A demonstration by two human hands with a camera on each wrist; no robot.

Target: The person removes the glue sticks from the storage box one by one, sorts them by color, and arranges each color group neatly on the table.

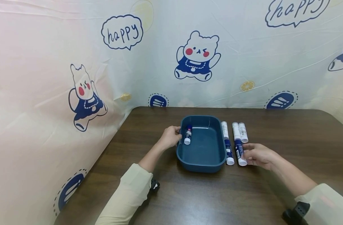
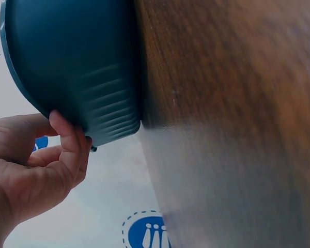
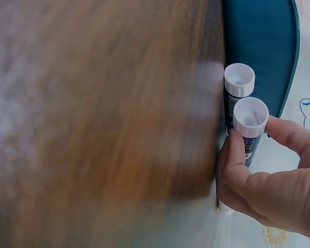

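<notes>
My left hand (image 1: 170,137) grips the left rim of a dark teal plastic box (image 1: 208,145), its fingers against the outer wall in the left wrist view. Inside the box, a blue glue stick (image 1: 188,135) with a white end lies near the left wall. Right of the box, my right hand (image 1: 259,155) pinches a blue glue stick (image 3: 250,118) between thumb and fingers, white end towards the wrist camera. Beside it lies another blue glue stick (image 1: 229,152), close along the box's right side. White glue sticks (image 1: 236,130) lie just beyond these.
Everything stands on a dark brown wooden table (image 1: 188,197). A pale printed curtain (image 1: 233,68) hangs behind it and along its left side. One more white stick (image 1: 243,132) lies at the right of the group.
</notes>
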